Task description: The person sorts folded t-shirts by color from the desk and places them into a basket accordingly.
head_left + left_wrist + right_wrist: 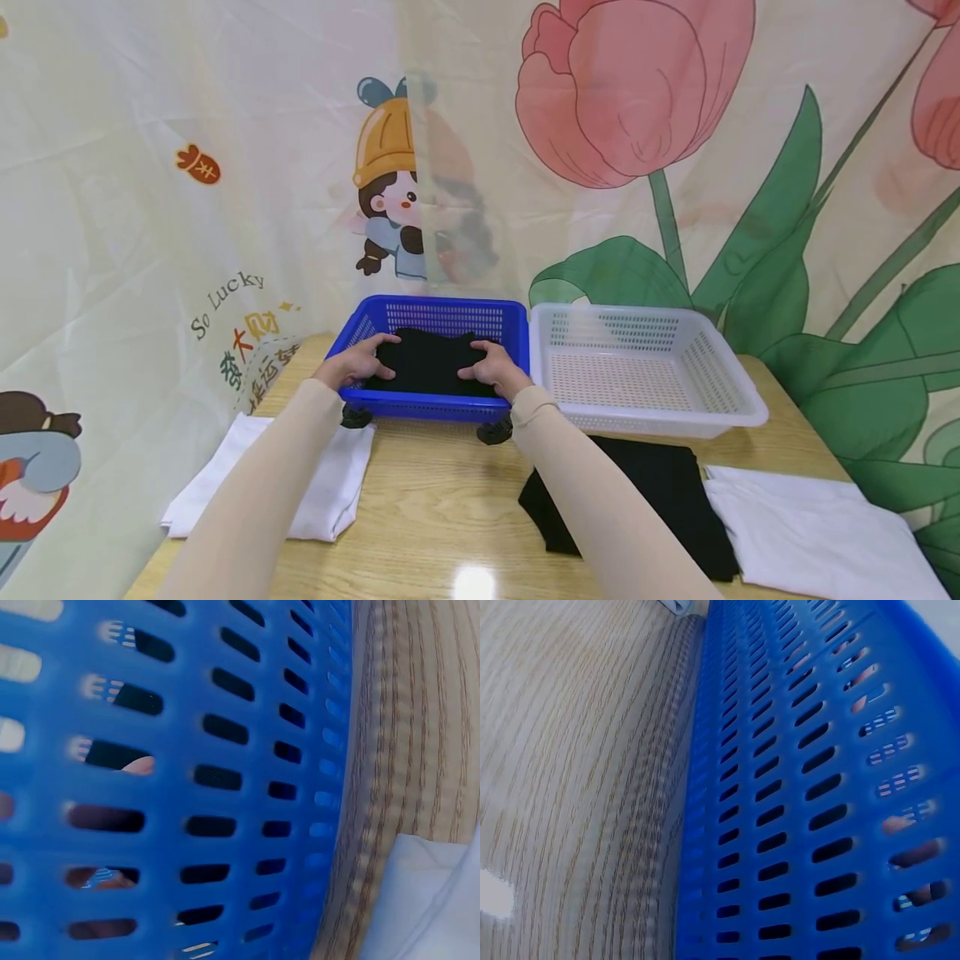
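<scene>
A folded black cloth point(427, 362) lies inside the blue perforated plastic basket point(431, 402) in the head view. My left hand point(362, 360) holds the cloth's left edge, its thumb on the near part and fingers toward the far corner. At the opposite edge my right hand point(493, 367) holds it in much the same way. Both wrists cross the basket's rim. The left wrist view is mostly the blue basket wall point(169, 795), with bits of the hand and dark cloth showing through its slots. Basket wall point(697, 855) also fills much of the right wrist view.
Right beside the blue basket stands a white perforated basket point(660, 415). Another folded black cloth point(667, 508) and a white cloth point(817, 533) lie at the front right of the wooden table point(442, 508). A white cloth point(333, 492) lies at left. A printed curtain point(300, 125) hangs behind.
</scene>
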The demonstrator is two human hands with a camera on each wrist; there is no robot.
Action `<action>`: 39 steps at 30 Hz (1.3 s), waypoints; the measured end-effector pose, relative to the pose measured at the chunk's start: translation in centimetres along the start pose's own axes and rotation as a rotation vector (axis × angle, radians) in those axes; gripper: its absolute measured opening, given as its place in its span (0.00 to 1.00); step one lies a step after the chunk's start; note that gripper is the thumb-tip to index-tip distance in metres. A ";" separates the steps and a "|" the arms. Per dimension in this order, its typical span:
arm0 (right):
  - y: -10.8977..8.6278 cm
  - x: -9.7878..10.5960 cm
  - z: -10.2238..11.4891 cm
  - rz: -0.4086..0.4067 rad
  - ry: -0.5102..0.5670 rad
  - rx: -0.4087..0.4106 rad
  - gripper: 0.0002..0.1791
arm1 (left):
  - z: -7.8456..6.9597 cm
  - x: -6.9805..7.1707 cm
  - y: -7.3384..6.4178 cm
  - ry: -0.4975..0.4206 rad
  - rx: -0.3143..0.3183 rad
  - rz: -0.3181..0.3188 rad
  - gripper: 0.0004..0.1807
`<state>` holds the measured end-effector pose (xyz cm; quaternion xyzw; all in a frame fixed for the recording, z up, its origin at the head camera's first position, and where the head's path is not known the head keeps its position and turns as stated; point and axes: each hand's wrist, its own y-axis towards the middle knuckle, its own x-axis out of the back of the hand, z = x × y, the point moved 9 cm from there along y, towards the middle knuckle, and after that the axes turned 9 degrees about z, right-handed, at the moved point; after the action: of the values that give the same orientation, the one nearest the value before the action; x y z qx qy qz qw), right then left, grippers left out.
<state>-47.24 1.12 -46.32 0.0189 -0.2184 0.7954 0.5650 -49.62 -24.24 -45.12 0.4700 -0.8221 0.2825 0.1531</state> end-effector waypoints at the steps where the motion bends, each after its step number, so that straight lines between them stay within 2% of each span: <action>1: -0.2 0.0 0.1 0.016 0.005 0.000 0.42 | -0.1 0.0 0.0 0.019 -0.002 0.004 0.43; 6: -2.0 0.2 1.7 0.083 -0.023 0.069 0.45 | -0.8 0.1 -0.6 0.110 0.041 -0.005 0.39; 9: -3.8 0.6 3.5 0.116 -0.073 0.132 0.45 | -1.7 0.3 -1.6 0.220 0.069 -0.051 0.35; 11: -5.2 1.1 4.7 0.138 -0.098 0.173 0.44 | -2.7 0.6 -2.3 0.307 0.062 -0.102 0.33; 13: -7.0 1.7 5.8 0.170 -0.110 0.210 0.43 | -4.0 0.6 -3.2 0.387 0.026 -0.144 0.32; 15: -8.9 2.7 6.4 0.203 -0.102 0.233 0.42 | -5.4 0.4 -4.2 0.424 -0.025 -0.180 0.29; 20: -14.5 6.9 6.5 0.231 -0.068 0.288 0.41 | -9.1 -1.2 -7.1 0.376 -0.172 -0.219 0.24; 25: -20.0 11.5 4.6 0.182 -0.098 0.365 0.41 | -12.5 -4.1 -10.3 0.292 -0.301 -0.213 0.21; 30: -23.9 14.0 1.0 0.171 -0.110 0.365 0.38 | -13.4 -7.6 -12.2 0.194 -0.346 -0.166 0.19; 34: -25.6 15.2 -2.4 0.182 -0.085 0.323 0.37 | -13.7 -10.7 -12.9 0.117 -0.387 -0.102 0.18; 39: -26.6 16.1 -6.7 0.195 -0.024 0.263 0.36 | -13.7 -14.6 -12.5 0.078 -0.437 -0.009 0.18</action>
<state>-27.44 25.02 -39.19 0.0812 -0.1199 0.8678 0.4753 -31.61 -10.79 -37.79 0.4180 -0.8552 0.1150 0.2842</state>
